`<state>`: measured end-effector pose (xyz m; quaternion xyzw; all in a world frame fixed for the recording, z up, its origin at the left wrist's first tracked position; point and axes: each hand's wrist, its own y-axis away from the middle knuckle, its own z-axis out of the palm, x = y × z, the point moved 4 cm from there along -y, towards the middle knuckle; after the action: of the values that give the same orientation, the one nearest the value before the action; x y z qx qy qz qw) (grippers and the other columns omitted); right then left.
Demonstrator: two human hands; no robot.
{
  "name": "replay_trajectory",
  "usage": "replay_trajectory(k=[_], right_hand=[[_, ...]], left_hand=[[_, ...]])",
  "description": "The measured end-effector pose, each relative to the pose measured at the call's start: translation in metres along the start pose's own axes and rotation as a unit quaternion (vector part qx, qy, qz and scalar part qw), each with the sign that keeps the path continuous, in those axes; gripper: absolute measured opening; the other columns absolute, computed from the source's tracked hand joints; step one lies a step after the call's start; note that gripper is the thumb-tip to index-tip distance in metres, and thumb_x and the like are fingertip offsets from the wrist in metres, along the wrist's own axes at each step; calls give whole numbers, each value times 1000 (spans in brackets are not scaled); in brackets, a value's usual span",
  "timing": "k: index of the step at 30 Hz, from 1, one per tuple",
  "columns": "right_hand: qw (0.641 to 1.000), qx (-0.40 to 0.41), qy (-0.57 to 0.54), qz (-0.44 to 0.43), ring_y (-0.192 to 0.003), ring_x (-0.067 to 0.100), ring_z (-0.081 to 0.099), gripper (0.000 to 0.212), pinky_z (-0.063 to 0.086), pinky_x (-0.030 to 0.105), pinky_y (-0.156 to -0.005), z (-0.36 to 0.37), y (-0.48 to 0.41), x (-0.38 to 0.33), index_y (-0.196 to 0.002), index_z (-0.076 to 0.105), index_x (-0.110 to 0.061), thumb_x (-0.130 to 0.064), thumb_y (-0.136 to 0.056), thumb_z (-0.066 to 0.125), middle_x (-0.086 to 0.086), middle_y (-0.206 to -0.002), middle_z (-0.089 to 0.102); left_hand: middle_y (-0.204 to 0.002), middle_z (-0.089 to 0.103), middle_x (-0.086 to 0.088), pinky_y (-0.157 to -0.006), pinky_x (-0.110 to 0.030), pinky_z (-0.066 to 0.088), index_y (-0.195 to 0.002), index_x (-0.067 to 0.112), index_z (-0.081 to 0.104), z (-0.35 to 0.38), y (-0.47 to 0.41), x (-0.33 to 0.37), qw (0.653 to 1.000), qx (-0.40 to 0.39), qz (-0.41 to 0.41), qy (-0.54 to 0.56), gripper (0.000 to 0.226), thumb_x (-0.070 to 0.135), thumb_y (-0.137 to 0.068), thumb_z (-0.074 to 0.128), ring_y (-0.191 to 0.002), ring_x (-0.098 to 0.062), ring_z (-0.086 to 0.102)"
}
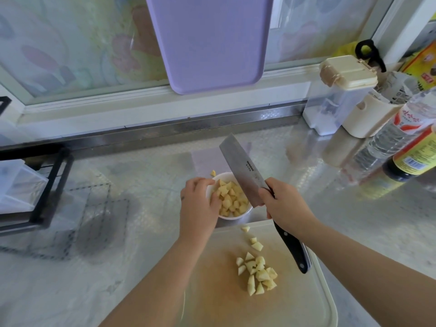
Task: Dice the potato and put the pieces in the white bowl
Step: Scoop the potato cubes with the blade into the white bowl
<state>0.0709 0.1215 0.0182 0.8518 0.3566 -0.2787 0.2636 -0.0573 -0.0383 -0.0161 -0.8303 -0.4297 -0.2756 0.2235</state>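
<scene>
In the head view, the left hand (pixel 200 204) reaches over the left rim of the white bowl (pixel 232 217). Its fingers bend down among the potato pieces (pixel 232 200) inside, with the tips hidden, so I cannot tell if they pinch anything. The right hand (pixel 286 205) grips the cleaver (pixel 245 168) where blade meets handle, and the blade points away over the bowl, just right of the left fingers. More dice (pixel 258 274) lie on the cutting board (pixel 295 310), behind both hands and nearer the right wrist, the heap running long toward the body. One stray piece (pixel 213 173) lies beyond the left fingers
</scene>
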Motion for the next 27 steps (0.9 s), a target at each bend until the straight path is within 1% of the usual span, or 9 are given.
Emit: replay_trajectory(k=[2,4,7,11,13,16,18,22,27], right_hand=[[1000,11,-8,2,-58,20,60,24,47,34,-50,-4,8,10,-81,53,-14,-23,-103,46,6,-68,63],[999,26,-22,9,-46,6,53,25,37,19,-42,-9,18,22,-80,51,-17,-23,-104,46,4,-66,61],[997,48,-43,33,-41,5,48,24,33,16,-37,-15,35,43,-83,51,-11,-21,-104,46,13,-68,63],[993,73,-54,72,-52,18,50,23,34,22,-42,-20,55,72,-84,51,-9,-22,-103,45,16,-72,62],[990,86,-70,87,-55,22,50,24,36,30,-47,-22,65,85,-83,50,-6,-21,-102,45,20,-73,62],[987,102,-71,103,-60,34,53,25,35,33,-50,-22,80,101,-82,49,-3,-21,-100,47,22,-73,61],[985,106,-77,111,-59,31,51,26,34,33,-51,-21,92,109,-80,47,-2,-20,-99,48,21,-71,60],[982,116,-89,121,-56,23,45,27,32,35,-52,-20,114,127,-74,45,-4,-18,-97,50,12,-62,52],[986,90,-59,124,-54,19,36,30,28,36,-53,0,139,144,-67,38,-10,-16,-95,50,3,-57,41]], left_hand=[[-122,43,7,-83,-14,37,-119,24,59,5,3,0,996,-42,-57,50,25,19,-94,59,-105,-9,52],[-125,41,6,-81,-4,33,-121,23,58,9,6,4,993,-61,-67,71,27,17,-95,58,-99,-3,48],[-124,42,5,-78,4,31,-120,23,59,15,8,12,990,-85,-56,97,26,18,-95,58,-99,-2,48],[-121,43,9,-84,-6,42,-114,27,58,16,21,22,988,-88,-30,124,22,16,-96,56,-110,-5,53],[-117,46,9,-79,-4,45,-110,24,60,12,38,25,991,-45,-19,121,18,14,-97,54,-104,-4,57],[-112,53,10,-83,-16,49,-112,23,60,22,70,28,997,-49,25,62,17,18,-97,53,-99,-5,58],[-116,56,9,-87,-25,50,-119,24,58,36,87,28,996,-82,38,26,22,25,-98,52,-103,-8,57],[-120,56,8,-92,-31,49,-125,25,54,58,97,27,992,-123,30,23,28,35,-99,48,-108,-11,55],[-117,53,11,-87,-38,52,-123,24,56,70,107,33,983,-162,77,41,31,38,-97,49,-101,-8,56]])
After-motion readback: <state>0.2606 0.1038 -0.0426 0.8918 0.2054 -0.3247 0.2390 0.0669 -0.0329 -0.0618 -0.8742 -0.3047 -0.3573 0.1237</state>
